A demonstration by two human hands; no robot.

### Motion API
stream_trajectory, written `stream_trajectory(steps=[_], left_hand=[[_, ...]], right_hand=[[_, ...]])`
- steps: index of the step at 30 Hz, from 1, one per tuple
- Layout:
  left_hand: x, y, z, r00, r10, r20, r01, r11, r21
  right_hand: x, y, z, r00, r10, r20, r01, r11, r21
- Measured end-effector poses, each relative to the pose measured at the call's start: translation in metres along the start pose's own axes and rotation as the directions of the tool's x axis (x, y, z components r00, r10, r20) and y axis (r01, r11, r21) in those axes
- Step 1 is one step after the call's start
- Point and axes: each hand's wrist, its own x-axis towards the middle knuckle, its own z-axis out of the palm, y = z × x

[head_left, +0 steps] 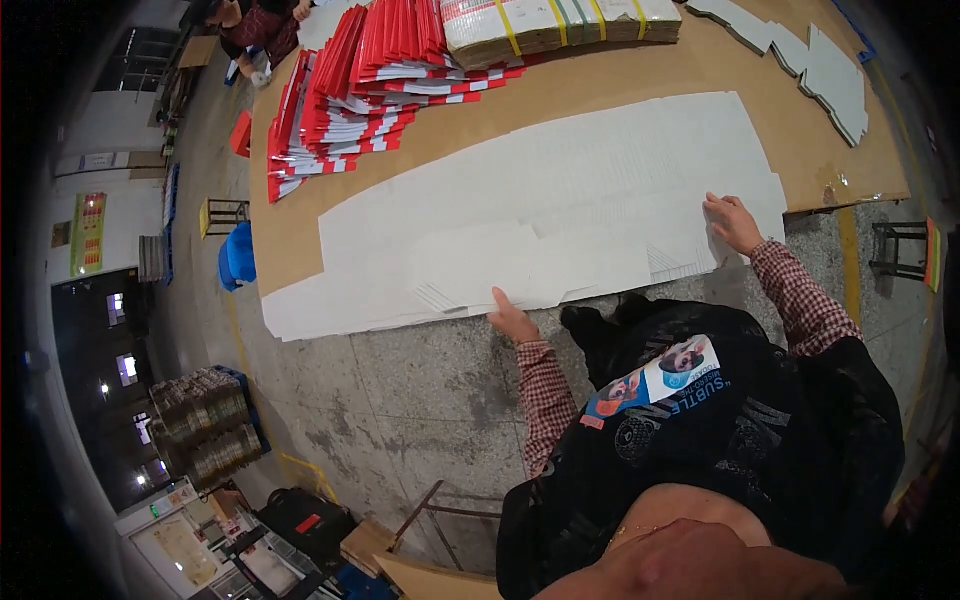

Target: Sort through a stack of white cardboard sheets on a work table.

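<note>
A large white cardboard sheet [600, 210] with cut, creased edges lies across the brown-topped table, its near edge reaching out over the table's side. At that near edge, my left hand [514, 320] grips the sheet, thumb on top and the other fingers hidden below. My right hand [735, 224] rests on the sheet near its right end, fingers slightly bent and apart, holding nothing. Smaller flaps with ribbed creases lie along the near side between my hands.
Beyond the sheet, red-and-white folded card pieces [350, 95] are piled beside a strapped bundle [560, 28]. Grey-white cut cardboard strips [835, 85] lie at the far right. Another person [262, 35] stands at the far left. A blue bin [237, 257] and a dark stool [900, 250] flank the table.
</note>
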Motion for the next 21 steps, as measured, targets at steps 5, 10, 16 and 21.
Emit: stream_trajectory(steps=[5, 10, 16, 21], left_hand=[[-0.022, 0.001, 0.006, 0.917, 0.381, 0.117, -0.398, 0.888, 0.231], [0.009, -0.004, -0.01, 0.999, -0.039, 0.032, 0.043, 0.987, -0.158], [-0.011, -0.018, -0.003, 0.95, 0.304, 0.068, -0.311, 0.93, 0.197], [0.005, -0.001, -0.004, 0.942, -0.157, 0.296, 0.294, 0.812, -0.504]], right_hand=[[-0.006, 0.008, -0.001, 1.0, 0.023, 0.007, -0.023, 1.0, 0.013], [0.0, 0.003, -0.003, 0.998, 0.043, 0.046, -0.043, 0.999, 0.0], [-0.006, 0.009, -0.003, 0.999, 0.05, 0.019, -0.05, 0.999, 0.007], [-0.007, 0.013, -0.004, 0.993, 0.112, 0.046, -0.113, 0.993, 0.021]])
